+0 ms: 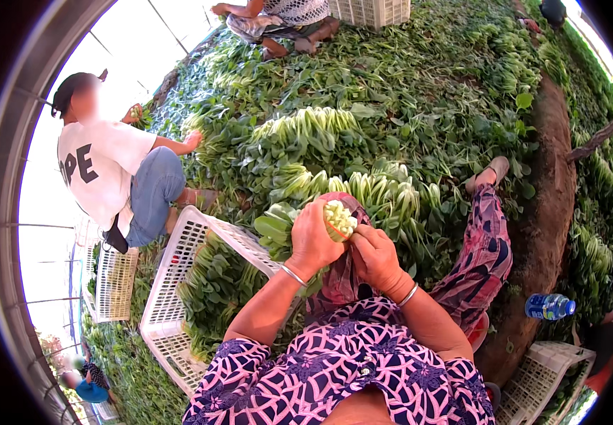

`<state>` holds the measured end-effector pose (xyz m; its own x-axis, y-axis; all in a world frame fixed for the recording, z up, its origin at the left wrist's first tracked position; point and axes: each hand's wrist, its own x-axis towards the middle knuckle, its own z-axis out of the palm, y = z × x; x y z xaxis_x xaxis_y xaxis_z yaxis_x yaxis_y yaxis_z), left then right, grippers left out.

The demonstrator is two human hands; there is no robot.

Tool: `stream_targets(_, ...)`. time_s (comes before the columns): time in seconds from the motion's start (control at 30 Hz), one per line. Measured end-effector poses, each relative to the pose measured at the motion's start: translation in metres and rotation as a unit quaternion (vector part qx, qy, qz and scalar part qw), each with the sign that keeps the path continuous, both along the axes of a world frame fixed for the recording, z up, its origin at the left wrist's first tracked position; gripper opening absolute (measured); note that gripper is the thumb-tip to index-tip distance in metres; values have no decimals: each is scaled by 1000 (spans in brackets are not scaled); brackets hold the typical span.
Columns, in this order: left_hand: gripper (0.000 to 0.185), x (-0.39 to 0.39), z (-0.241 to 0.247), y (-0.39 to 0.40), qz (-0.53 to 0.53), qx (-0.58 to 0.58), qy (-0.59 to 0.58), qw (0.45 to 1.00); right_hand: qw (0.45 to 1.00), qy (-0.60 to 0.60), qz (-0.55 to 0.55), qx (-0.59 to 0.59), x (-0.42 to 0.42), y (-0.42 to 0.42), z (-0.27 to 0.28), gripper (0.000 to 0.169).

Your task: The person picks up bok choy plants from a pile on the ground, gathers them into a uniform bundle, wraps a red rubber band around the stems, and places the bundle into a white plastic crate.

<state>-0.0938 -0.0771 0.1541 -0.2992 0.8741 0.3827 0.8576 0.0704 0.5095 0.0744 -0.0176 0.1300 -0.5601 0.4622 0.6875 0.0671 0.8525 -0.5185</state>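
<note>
My left hand [314, 234] is wrapped around a bunch of leafy greens [340, 219], its pale cut stalk ends turned up towards me. The leaves of the bunch [277, 229] stick out to the left, behind that hand. A thin orange-red band [336, 231] runs across the stalks. At the bunch's right side, my right hand [378, 257] pinches at the end of the band; its fingertips partly hide the spot. Just beyond both hands lies a row of loose greens [386, 188] with pale stalks facing up.
A white plastic crate [165, 281] holding bunched greens [218, 287] stands at my left. A co-worker [110, 164] squats beyond it; another person [290, 21] is at the far end. On the right are a soil ridge [548, 186], a plastic bottle [549, 307] and another crate [537, 380].
</note>
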Motion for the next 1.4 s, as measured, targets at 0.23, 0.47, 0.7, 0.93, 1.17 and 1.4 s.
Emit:
stream_targets(0.23,69,4,4,0,3,14,-17,1000,1000,-22,-3,16,2,3,6,31)
stream_targets(0.47,72,6,-2,-4,5,41,12,999,1000,-17,-12,11,3,-1,7,29)
stream_targets(0.7,73,6,-3,-2,17,44,23,999,996,-23,-73,50,-2,-1,14,21)
stream_targets(0.93,79,11,4,2,15,30,32,999,974,46,-72,-209,-4,12,21,19)
stream_targets(1.17,68,17,-8,-2,18,55,79,995,965,19,12,-262,-56,15,15,49)
stream_targets(1.4,56,21,-13,5,53,59,93,993,973,42,15,-227,-64,27,2,42)
